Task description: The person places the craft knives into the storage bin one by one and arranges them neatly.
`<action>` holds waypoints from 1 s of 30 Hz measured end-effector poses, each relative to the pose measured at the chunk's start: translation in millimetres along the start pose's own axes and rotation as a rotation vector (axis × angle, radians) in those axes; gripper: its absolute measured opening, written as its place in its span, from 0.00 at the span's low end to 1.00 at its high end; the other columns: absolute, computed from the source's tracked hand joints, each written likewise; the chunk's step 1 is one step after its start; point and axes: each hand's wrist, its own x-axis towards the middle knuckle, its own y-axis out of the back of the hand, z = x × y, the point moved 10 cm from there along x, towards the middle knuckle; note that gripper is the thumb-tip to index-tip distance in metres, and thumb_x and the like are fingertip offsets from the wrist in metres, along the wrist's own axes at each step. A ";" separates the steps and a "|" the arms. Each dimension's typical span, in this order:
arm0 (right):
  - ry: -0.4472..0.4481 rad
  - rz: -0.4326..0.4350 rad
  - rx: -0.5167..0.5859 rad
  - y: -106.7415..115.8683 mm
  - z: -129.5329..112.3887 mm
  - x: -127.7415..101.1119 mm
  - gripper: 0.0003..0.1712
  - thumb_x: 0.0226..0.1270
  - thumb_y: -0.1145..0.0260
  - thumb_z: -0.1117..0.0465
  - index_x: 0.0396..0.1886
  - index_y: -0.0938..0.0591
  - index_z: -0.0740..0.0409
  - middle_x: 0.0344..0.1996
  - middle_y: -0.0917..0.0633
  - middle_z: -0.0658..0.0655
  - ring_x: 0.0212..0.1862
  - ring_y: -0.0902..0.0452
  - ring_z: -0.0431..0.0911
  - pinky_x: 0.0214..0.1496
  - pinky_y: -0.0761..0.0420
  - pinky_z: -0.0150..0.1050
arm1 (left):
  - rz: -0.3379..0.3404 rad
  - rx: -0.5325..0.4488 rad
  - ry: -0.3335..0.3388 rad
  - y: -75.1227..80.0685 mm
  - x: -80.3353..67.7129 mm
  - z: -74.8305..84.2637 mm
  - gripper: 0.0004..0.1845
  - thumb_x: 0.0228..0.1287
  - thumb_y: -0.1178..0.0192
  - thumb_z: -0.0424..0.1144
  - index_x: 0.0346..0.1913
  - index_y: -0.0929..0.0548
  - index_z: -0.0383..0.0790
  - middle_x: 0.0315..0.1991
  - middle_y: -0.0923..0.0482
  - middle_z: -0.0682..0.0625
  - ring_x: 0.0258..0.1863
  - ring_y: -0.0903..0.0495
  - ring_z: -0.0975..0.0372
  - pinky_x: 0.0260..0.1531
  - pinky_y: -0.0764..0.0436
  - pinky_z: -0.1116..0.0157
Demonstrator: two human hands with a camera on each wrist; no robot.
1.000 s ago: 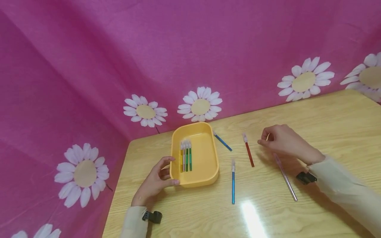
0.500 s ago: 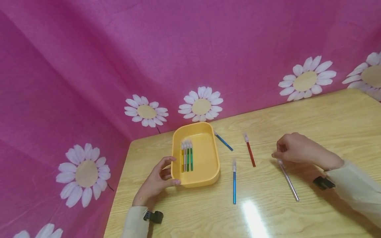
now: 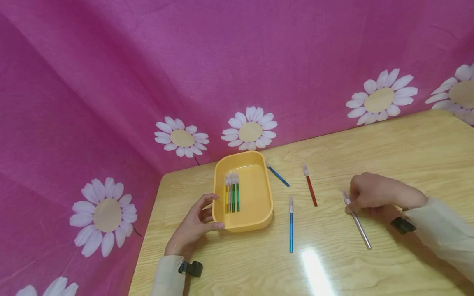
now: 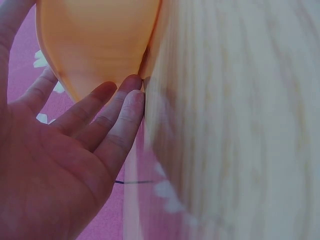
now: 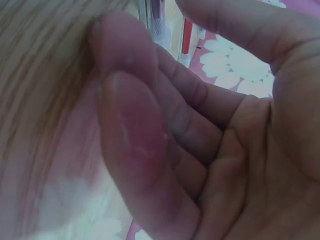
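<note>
From above, the head view faces forward and down across the table [image 3: 237, 257] to the pink cloth [image 3: 296, 61]. The left wrist view looks from close by along the left hand [image 4: 70, 145], sharing the yellow tray [image 3: 257, 197] with the head view; the right wrist view, also close, looks along the right hand [image 3: 381, 191] and shares the silver pen [image 3: 361, 230].

- The left sleeve [image 3: 168, 274] is plain, pale cream cloth, its edge ending just short of the wrist.
- The right sleeve [image 3: 438, 232] matches it in colour, loose, with soft folds.
- A small, blocky black camera [image 3: 190, 269] sits at the left wrist.
- A similar black device [image 3: 403, 225] sits at the right wrist.
- Both hands are bare.
</note>
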 end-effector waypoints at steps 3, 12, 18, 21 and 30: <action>-0.002 -0.003 0.005 -2.8 -0.9 0.5 0.18 0.57 0.20 0.52 0.22 0.20 0.55 0.14 0.24 0.48 0.16 0.29 0.40 0.21 0.28 0.35 | -0.008 0.019 -0.010 -0.1 0.2 0.6 0.40 0.60 0.23 0.34 0.72 0.32 0.52 0.78 0.35 0.44 0.62 0.18 0.50 0.65 0.20 0.52; 0.020 0.003 0.016 -3.1 -4.3 2.6 0.08 0.54 0.26 0.65 0.22 0.19 0.55 0.13 0.22 0.48 0.17 0.28 0.38 0.21 0.32 0.30 | -0.023 0.026 -0.016 -1.2 1.8 0.7 0.39 0.61 0.24 0.33 0.72 0.32 0.52 0.78 0.35 0.44 0.63 0.18 0.50 0.64 0.19 0.52; 0.059 0.056 -0.077 3.2 -8.1 3.1 0.06 0.54 0.27 0.63 0.24 0.17 0.55 0.17 0.21 0.48 0.20 0.28 0.39 0.23 0.31 0.33 | -0.018 0.013 -0.007 -1.8 1.8 -0.3 0.39 0.61 0.24 0.34 0.72 0.32 0.51 0.78 0.35 0.45 0.63 0.18 0.50 0.68 0.22 0.50; 0.072 0.078 -0.114 6.5 -8.3 3.4 0.05 0.54 0.27 0.62 0.25 0.16 0.55 0.20 0.21 0.48 0.23 0.29 0.41 0.25 0.30 0.35 | -0.012 0.012 -0.002 -1.4 1.6 -1.1 0.39 0.60 0.24 0.35 0.72 0.32 0.52 0.78 0.35 0.45 0.64 0.18 0.50 0.68 0.22 0.49; 0.078 0.130 -0.125 15.0 -7.1 6.7 0.05 0.55 0.29 0.64 0.26 0.19 0.55 0.22 0.23 0.49 0.28 0.30 0.44 0.32 0.31 0.37 | -0.010 0.023 -0.008 -0.2 1.8 -0.9 0.40 0.60 0.23 0.35 0.71 0.32 0.52 0.78 0.34 0.45 0.63 0.18 0.51 0.67 0.21 0.50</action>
